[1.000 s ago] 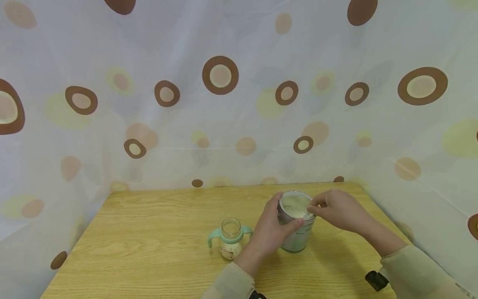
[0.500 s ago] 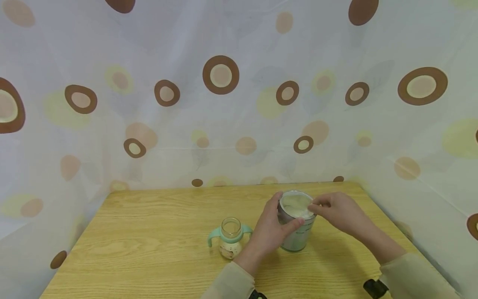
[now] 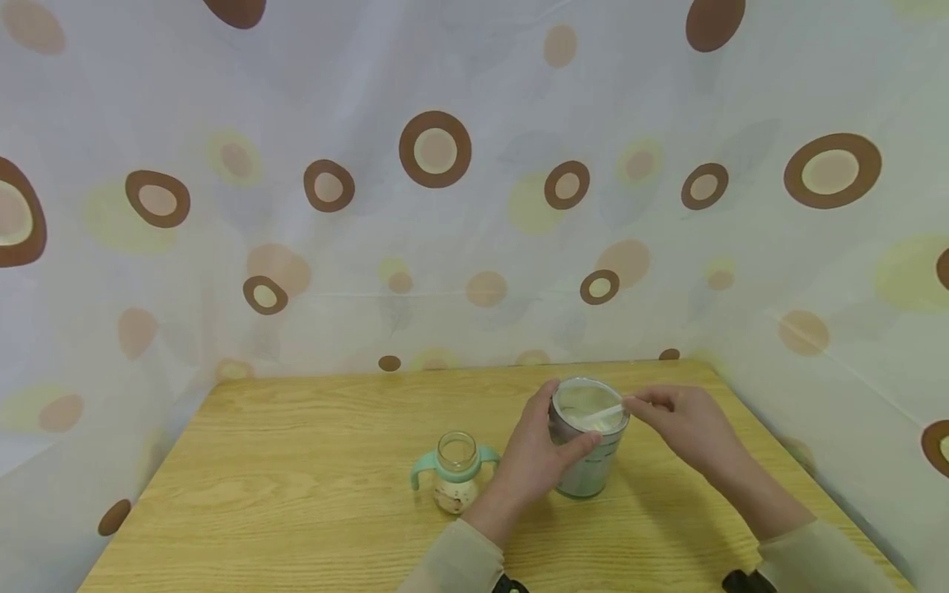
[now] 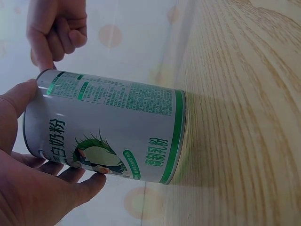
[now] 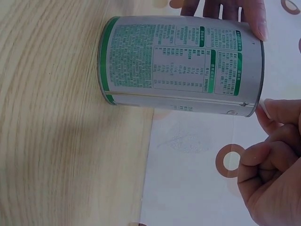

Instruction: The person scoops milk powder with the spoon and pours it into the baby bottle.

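A milk powder can (image 3: 589, 471), silver-white with green bands and print, stands upright on the table, its top uncovered and pale powder (image 3: 586, 402) visible inside. My left hand (image 3: 535, 457) grips it round the upper side, thumb near the rim; the left wrist view shows the fingers curled round the can (image 4: 106, 122). Between thumb and forefinger, my right hand (image 3: 685, 420) pinches the handle of a white scoop (image 3: 604, 413) at the right of the rim. The scoop's far end reaches into the can. In the right wrist view, the right hand's (image 5: 273, 174) other fingers are curled in.
A baby bottle (image 3: 455, 494) with mint-green handles and no cap stands left of the can, close to my left forearm. The wooden table (image 3: 296, 478) meets a patterned sheet (image 3: 489, 247) at the back and sides.
My right hand has drawn slightly right, away from the can's rim, and more of the white scoop handle now shows. The left hand and can have stayed put.
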Motion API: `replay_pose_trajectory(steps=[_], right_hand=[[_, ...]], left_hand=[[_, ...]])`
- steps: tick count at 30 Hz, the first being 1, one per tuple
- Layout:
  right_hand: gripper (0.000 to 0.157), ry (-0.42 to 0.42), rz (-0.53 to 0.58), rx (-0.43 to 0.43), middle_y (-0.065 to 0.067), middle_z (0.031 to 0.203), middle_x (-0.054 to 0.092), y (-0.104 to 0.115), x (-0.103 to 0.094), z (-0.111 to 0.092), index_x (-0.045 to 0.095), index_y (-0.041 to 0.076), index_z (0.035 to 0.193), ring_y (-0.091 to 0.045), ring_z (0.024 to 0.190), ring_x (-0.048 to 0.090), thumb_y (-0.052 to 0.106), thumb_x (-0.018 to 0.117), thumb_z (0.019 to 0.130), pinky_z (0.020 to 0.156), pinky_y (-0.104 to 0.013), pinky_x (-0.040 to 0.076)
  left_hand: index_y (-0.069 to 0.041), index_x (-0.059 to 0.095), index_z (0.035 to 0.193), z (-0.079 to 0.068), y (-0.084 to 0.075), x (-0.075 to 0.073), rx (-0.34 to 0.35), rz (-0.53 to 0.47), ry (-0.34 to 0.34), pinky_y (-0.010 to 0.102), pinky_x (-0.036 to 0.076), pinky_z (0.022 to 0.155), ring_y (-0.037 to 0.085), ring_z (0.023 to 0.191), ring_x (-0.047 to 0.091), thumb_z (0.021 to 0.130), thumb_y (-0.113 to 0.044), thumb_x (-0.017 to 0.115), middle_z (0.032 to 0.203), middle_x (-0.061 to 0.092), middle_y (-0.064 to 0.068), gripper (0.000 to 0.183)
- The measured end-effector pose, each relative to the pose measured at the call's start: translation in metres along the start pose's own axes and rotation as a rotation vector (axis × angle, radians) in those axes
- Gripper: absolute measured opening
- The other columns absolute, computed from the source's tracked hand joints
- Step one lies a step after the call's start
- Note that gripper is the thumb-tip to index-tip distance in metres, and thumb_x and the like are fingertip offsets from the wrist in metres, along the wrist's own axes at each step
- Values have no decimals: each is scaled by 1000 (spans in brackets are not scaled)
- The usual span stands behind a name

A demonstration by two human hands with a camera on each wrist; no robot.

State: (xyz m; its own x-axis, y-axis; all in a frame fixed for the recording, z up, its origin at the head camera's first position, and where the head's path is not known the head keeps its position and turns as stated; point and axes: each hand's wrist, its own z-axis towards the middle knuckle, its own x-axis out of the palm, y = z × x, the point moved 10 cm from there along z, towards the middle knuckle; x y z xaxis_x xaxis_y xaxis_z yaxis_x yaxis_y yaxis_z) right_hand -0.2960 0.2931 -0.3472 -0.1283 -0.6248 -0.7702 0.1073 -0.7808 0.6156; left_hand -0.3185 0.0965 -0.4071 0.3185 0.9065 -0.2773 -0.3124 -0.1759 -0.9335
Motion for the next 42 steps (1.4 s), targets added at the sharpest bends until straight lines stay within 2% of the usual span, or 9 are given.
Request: replay_pose_trajectory(steps=[6, 11, 20, 27, 29, 31, 35, 38, 42], right_hand=[[39, -34, 41, 29, -14, 131, 77, -8, -1, -4, 84, 13, 122, -33, 115, 67, 46, 66, 112, 90, -52, 57], [50, -44, 78, 59, -20, 138, 73, -14, -1, -8, 80, 6, 132, -41, 126, 65, 50, 63, 113, 95, -62, 57], [59, -78, 113, 115, -21, 141, 71, -25, -2, -15, 76, 3, 138, -37, 125, 63, 54, 62, 112, 97, -59, 54], [55, -102, 87, 116, -13, 112, 77, -27, -1, -17, 78, 5, 135, -25, 88, 58, 53, 63, 112, 82, -43, 51], [57, -99, 95, 121, -15, 114, 77, -28, -1, -17, 77, 5, 136, -28, 93, 63, 54, 63, 112, 84, -46, 53], [59, -93, 107, 127, -20, 126, 76, -29, 0, -17, 77, 3, 137, -35, 109, 67, 55, 62, 112, 91, -54, 56], [62, -79, 152, 155, -24, 145, 68, -32, 1, -17, 75, 1, 138, -45, 136, 59, 56, 63, 111, 103, -67, 52], [64, -78, 182, 175, -24, 147, 67, -34, 1, -16, 74, 0, 138, -44, 137, 57, 56, 63, 111, 105, -67, 50], [64, -92, 200, 198, -18, 131, 72, -33, -1, -16, 75, 0, 136, -34, 122, 58, 57, 65, 110, 99, -57, 52]], left_hand=[[-17, 36, 171, 0, 0, 0, -2, -10, -2, 59, 46, 117, 30, 145, 53, 103, -44, 81, 160, 50, 5, 86], [-17, 37, 170, 0, -1, 0, 0, -9, -6, 58, 48, 115, 29, 141, 56, 102, -42, 82, 159, 51, 5, 86], [-15, 32, 173, -1, 0, 0, -6, -1, -4, 59, 48, 115, 34, 143, 54, 103, -44, 81, 163, 48, 9, 90], [-15, 32, 173, -1, -1, 0, -5, -5, -2, 60, 49, 114, 33, 143, 55, 103, -44, 81, 162, 48, 9, 90], [-16, 33, 173, -1, -1, 0, -5, -6, -4, 59, 49, 114, 33, 142, 55, 103, -43, 81, 161, 49, 8, 89], [-17, 33, 172, -2, 0, 0, -7, -6, -5, 59, 49, 114, 32, 141, 56, 103, -43, 81, 161, 49, 7, 88], [-16, 34, 172, -1, -1, 0, -7, -7, -4, 59, 49, 114, 31, 141, 56, 103, -42, 82, 160, 50, 7, 88], [-15, 35, 171, -1, -2, 0, 2, -11, -1, 60, 48, 115, 31, 142, 55, 103, -40, 82, 158, 51, 7, 86], [-13, 31, 173, -1, -2, -3, -11, -2, -5, 63, 42, 120, 35, 153, 47, 101, -42, 84, 167, 45, 10, 93]])
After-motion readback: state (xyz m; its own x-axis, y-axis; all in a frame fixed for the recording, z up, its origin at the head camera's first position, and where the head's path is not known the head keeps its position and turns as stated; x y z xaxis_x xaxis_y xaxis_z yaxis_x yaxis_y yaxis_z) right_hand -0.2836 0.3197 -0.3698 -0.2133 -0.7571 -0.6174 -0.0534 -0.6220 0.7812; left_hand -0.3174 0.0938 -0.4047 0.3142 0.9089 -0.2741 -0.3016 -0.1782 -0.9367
